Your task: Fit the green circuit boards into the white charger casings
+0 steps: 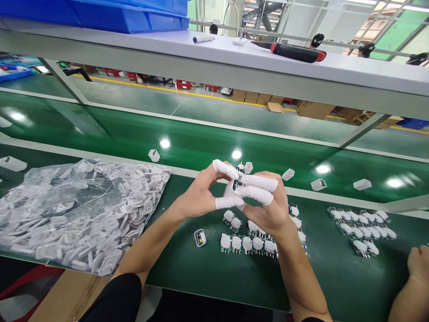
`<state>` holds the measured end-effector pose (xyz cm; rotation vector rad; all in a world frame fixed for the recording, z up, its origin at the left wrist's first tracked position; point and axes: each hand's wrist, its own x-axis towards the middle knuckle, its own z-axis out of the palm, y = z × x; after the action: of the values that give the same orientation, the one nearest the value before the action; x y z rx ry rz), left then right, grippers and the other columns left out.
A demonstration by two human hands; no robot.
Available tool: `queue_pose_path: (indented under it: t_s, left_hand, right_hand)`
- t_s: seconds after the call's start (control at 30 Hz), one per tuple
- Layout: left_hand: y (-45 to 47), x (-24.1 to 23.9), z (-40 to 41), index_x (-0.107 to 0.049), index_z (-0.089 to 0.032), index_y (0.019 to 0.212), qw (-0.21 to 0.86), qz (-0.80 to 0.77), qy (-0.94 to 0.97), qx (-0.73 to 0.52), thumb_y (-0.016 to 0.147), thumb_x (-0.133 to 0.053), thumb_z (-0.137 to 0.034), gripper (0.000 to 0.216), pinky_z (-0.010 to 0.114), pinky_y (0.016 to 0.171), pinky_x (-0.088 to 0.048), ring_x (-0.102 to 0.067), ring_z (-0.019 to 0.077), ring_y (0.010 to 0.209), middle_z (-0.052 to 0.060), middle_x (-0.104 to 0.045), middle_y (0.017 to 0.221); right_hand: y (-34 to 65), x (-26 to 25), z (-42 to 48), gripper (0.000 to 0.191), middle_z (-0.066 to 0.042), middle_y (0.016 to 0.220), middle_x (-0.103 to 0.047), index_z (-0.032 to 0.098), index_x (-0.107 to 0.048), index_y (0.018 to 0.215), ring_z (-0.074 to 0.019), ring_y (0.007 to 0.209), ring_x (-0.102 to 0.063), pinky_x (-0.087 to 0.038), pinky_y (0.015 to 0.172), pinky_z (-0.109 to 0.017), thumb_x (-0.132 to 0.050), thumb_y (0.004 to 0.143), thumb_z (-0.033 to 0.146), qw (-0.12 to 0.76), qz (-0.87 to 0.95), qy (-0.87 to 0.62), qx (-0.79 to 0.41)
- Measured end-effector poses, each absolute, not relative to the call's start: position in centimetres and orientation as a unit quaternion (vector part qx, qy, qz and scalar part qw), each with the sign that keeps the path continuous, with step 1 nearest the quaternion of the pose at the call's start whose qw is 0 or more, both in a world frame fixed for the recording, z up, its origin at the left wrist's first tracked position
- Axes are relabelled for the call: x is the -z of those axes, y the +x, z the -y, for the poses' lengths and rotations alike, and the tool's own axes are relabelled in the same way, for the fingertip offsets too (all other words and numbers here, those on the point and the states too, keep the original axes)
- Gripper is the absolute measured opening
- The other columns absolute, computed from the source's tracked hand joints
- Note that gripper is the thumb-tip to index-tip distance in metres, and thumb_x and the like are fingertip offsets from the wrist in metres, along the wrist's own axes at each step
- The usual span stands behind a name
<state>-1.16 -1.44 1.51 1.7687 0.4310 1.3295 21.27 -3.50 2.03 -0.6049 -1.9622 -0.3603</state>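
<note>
Both of my hands are raised over the green bench, with white finger covers on several fingers. My left hand grips a small white plastic housing between thumb and fingers. From the other side, my right hand pinches at its open end, where a bit of green circuit board shows. The fingers hide most of both parts. Below them, another white housing with components inside lies on the bench. Rows of circuit boards with white tops sit beneath my right hand and forearm.
A clear bag of white plastic parts covers the left side. More boards lie to the right, near another person's hand. White housings stand along the back. Overhead, a shelf holds a black-and-red tool and blue bin.
</note>
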Motion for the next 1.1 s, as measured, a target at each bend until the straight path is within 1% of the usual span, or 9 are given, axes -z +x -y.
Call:
queue_pose_path:
  t_s: [0.13, 0.33, 0.43, 0.57, 0.7, 0.77, 0.93, 1.0, 1.1]
  left_hand:
    - [-1.2, -1.3, 1.4, -0.071, -0.031, 0.129, 0.4, -0.161, 0.729, -0.532, 0.088, -0.098, -0.022, 0.05, 0.035, 0.102, -0.065, -0.074, 0.0188, 0.105, 0.001, -0.073, 0.111]
    - [-1.1, -1.4, 1.4, -0.071, -0.03, 0.127, 0.375, -0.164, 0.736, -0.54, 0.09, -0.097, -0.03, 0.046, 0.037, 0.097, -0.065, -0.073, 0.0194, 0.102, 0.002, -0.073, 0.108]
    - [-1.1, -1.5, 1.3, -0.073, -0.029, 0.126, 0.374, -0.154, 0.736, -0.544, 0.09, -0.097, -0.03, 0.043, 0.037, 0.096, -0.064, -0.074, 0.0197, 0.102, 0.002, -0.075, 0.109]
    - [-0.6, -1.4, 1.4, -0.075, -0.029, 0.118, 0.417, -0.149, 0.711, -0.545, 0.088, -0.098, -0.025, 0.038, 0.034, 0.091, -0.063, -0.074, 0.0174, 0.098, 0.002, -0.076, 0.109]
    - [0.5, -1.5, 0.8, -0.07, -0.027, 0.11, 0.587, -0.206, 0.51, -0.594, 0.087, -0.099, -0.049, 0.043, 0.033, 0.081, -0.066, -0.076, 0.0179, 0.089, 0.002, -0.078, 0.109]
    - [0.9, -1.7, -0.4, -0.066, -0.024, 0.107, 0.659, -0.24, 0.351, -0.62, 0.09, -0.095, -0.057, 0.047, 0.031, 0.076, -0.065, -0.077, 0.0182, 0.085, 0.003, -0.077, 0.103]
    - [0.6, -2.1, -3.8, -0.066, -0.017, 0.099, 0.698, -0.283, 0.081, -0.653, 0.106, -0.08, -0.036, 0.024, 0.024, 0.068, -0.06, -0.076, 0.0148, 0.078, 0.004, -0.074, 0.091]
    - [0.3, -1.9, -4.6, -0.066, -0.017, 0.101, 0.689, -0.291, 0.048, -0.662, 0.108, -0.076, -0.032, 0.019, 0.024, 0.068, -0.06, -0.076, 0.0149, 0.078, 0.005, -0.074, 0.091]
    - [0.0, -1.0, -5.5, -0.066, -0.018, 0.104, 0.676, -0.296, 0.052, -0.673, 0.104, -0.082, -0.034, 0.022, 0.024, 0.072, -0.06, -0.077, 0.0155, 0.083, 0.005, -0.074, 0.094]
  right_hand:
    - [21.3, -1.5, 3.3, 0.052, -0.003, 0.119, -0.082, 0.035, -0.069, 0.13, -0.0247, 0.102, -0.08, -0.072, 0.085, -0.047, -0.086, 0.09, 0.007, 0.515, 0.807, -0.246, 0.151]
    - [21.5, -1.1, 3.3, 0.064, -0.005, 0.126, -0.078, 0.036, -0.07, 0.141, -0.0265, 0.109, -0.077, -0.072, 0.084, -0.047, -0.088, 0.088, 0.006, 0.519, 0.812, -0.229, 0.136]
    - [21.4, -1.3, 3.3, 0.066, -0.007, 0.126, -0.077, 0.034, -0.067, 0.145, -0.0268, 0.109, -0.076, -0.073, 0.086, -0.048, -0.084, 0.089, 0.003, 0.516, 0.817, -0.225, 0.126]
    - [21.2, -1.8, 3.5, 0.061, -0.012, 0.132, -0.076, 0.029, -0.065, 0.147, -0.0293, 0.116, -0.075, -0.072, 0.093, -0.05, -0.086, 0.093, 0.01, 0.504, 0.823, -0.24, 0.109]
    - [21.5, -1.9, 3.6, 0.078, -0.017, 0.143, -0.073, 0.028, -0.056, 0.163, -0.038, 0.131, -0.074, -0.071, 0.103, -0.06, -0.092, 0.094, 0.03, 0.51, 0.803, -0.297, 0.082]
    - [21.9, -1.7, 3.6, 0.088, -0.019, 0.146, -0.071, 0.028, -0.052, 0.168, -0.042, 0.135, -0.073, -0.071, 0.102, -0.064, -0.095, 0.091, 0.037, 0.534, 0.787, -0.303, 0.056]
    - [22.9, -1.1, 3.1, 0.082, -0.016, 0.141, -0.073, 0.031, -0.06, 0.163, -0.0428, 0.13, -0.075, -0.075, 0.092, -0.064, -0.096, 0.09, 0.037, 0.572, 0.764, -0.292, 0.064]
    - [23.0, -1.2, 3.0, 0.081, -0.016, 0.141, -0.073, 0.031, -0.062, 0.162, -0.0411, 0.128, -0.075, -0.076, 0.091, -0.062, -0.097, 0.089, 0.036, 0.574, 0.761, -0.291, 0.075]
    - [22.9, -1.5, 2.8, 0.077, -0.016, 0.141, -0.073, 0.029, -0.065, 0.159, -0.0398, 0.126, -0.075, -0.076, 0.092, -0.061, -0.097, 0.09, 0.035, 0.575, 0.762, -0.286, 0.084]
